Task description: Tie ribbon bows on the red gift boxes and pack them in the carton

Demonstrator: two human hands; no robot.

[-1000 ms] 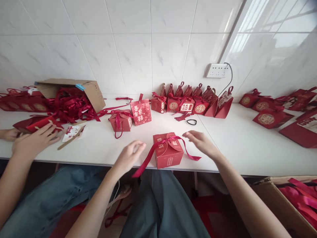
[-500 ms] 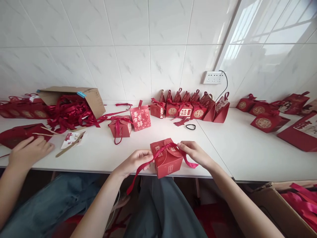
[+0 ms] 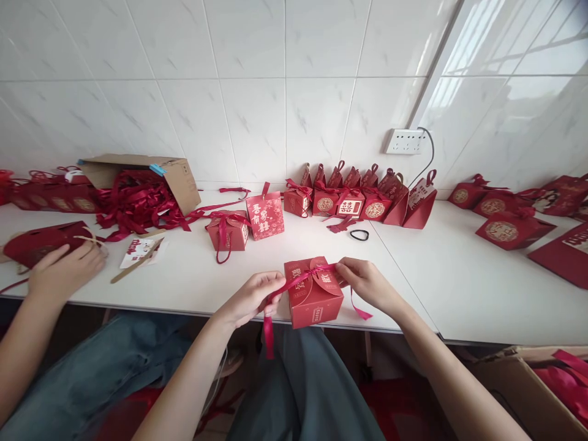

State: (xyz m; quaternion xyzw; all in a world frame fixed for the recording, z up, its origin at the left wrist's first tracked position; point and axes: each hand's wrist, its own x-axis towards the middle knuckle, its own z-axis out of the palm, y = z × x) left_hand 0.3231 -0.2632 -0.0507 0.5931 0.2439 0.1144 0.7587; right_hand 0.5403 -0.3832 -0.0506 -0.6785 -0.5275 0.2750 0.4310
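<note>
Left hand (image 3: 255,297) grasps ribbon (image 3: 299,281) at nine o'clock of red box (image 3: 315,299); right hand (image 3: 366,283) grasps same ribbon at three.

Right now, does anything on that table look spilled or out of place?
Yes: at the back left, a cardboard box lies on its side, red ribbons strewn from its mouth onto the table. It looks spilled, though perhaps deliberate.

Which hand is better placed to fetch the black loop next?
Probably the right hand: it is nearer the black loop, while the left hand is on the red box's other side. Both pinch the ribbon, so the right would first have to loosen its grip.
</note>
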